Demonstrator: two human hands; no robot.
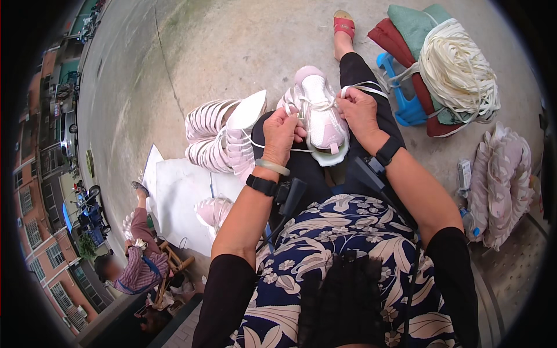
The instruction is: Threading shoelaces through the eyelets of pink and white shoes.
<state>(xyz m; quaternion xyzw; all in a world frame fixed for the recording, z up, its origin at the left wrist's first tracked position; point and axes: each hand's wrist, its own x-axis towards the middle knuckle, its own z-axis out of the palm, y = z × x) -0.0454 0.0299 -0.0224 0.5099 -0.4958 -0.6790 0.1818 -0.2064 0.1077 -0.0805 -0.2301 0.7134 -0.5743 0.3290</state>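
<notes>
A pale pink and white sneaker point(324, 132) rests on my lap between my two hands, toe pointing away from me and heel toward me. My left hand point(281, 133) is closed at the sneaker's left side, pinching a white shoelace point(297, 113). On the other side, my right hand point(360, 111) pinches the lace too, and a loose length of it loops up and out to the right over my leg. Laces cross over the sneaker's tongue. Another pink shoe piece shows partly behind it on the left.
Stacked pink shoe parts point(212, 136) lie left of my knee, by a white sheet point(180, 200) on the ground. At right, a thick hank of white laces point(455, 66) sits on green and red cloth over a blue stool point(406, 104). Pink bundles point(502, 185) lie nearer. Another person point(139, 261) sits far left.
</notes>
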